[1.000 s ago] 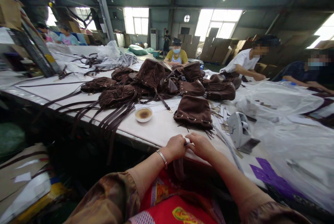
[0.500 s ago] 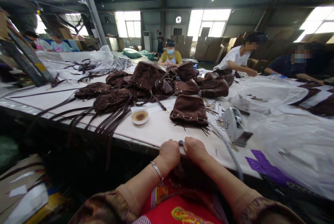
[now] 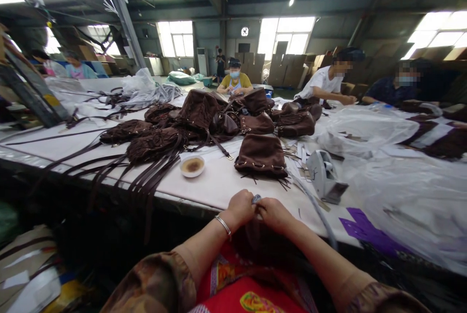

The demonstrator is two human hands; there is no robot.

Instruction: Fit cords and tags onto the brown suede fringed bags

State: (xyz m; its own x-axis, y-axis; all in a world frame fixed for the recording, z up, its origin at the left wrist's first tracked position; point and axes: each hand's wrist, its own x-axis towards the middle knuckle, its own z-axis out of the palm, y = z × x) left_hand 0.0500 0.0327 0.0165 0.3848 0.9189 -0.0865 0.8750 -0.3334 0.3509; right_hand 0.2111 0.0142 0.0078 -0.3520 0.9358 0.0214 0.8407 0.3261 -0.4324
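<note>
While dark straps hang over the edge of the table, left hand and right hand grip a grey item

Right of the straps sits a white bowl. Near the table's edge, the left hand's fingers are curled closed on the grey item, the right hand's likewise. Beyond them lies a brown bag; farther right, a tape dispenser and clear plastic.

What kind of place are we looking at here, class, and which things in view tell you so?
Probably a factory workshop for leather-look bags: a heap of dark brown bags covers part of a long worktable, several people sit or stand working around it, and large cardboard boxes line the back.
</note>
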